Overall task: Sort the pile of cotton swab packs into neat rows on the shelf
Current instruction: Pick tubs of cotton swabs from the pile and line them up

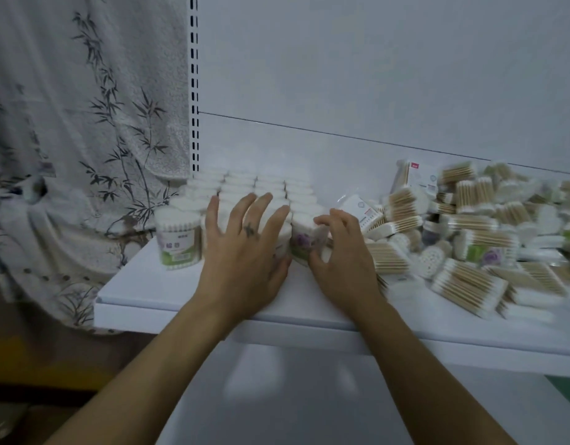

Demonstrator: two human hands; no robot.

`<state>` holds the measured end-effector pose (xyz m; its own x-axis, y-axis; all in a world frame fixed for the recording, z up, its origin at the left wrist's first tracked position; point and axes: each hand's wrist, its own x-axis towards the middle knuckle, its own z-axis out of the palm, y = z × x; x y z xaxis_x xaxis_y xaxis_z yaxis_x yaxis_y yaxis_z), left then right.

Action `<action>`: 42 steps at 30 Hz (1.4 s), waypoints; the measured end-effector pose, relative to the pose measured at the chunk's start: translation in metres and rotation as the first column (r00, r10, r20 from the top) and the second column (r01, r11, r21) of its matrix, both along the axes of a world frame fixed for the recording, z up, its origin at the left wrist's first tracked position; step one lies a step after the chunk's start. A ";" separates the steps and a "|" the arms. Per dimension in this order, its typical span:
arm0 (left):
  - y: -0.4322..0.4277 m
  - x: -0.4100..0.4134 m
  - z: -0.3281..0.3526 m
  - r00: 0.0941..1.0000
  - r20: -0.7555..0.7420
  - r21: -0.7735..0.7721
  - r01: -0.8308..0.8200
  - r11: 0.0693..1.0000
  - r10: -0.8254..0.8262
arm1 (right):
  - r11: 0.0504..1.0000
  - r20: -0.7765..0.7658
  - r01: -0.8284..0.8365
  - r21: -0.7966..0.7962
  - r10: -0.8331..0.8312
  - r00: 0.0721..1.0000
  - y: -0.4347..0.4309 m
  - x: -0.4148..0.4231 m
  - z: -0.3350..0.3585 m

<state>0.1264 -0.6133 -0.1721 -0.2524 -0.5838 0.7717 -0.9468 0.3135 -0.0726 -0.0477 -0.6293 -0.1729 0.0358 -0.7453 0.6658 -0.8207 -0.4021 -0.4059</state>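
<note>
At shelf (142, 284) front: right hand (341, 252) curls round upright pack (301, 242); left hand (245, 248) splayed. Likely light, slick; grip sidewalls.

We log two bare hands and two bare forearms. Left hand (245, 248): we note a small dark tattoo (249, 230) on the back of one of the middle fingers, near the knuckle. It looks like a rough cross or star, but its edges are soft with blur and we can't read it any finer. Right hand (338, 252): plain back, knuckles faintly showing. Left forearm (155, 364) and right forearm (421, 364): both uncovered from wrist to the lower frame edge, slim and smooth. Nails look short on both hands; we can't tell more at this sharpness.
</note>
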 end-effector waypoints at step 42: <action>-0.004 -0.256 0.063 0.925 -0.037 0.350 0.367 0.862 -0.379 | 0.837 -0.201 0.400 0.375 -0.348 0.916 0.042 -0.275 0.075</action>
<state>-0.1298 -0.6173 -0.1091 -0.5257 -0.6677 0.5271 -0.7531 0.6534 0.0765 -0.3225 -0.5877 -0.0980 -0.2399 -0.9179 0.3162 -0.9277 0.1208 -0.3533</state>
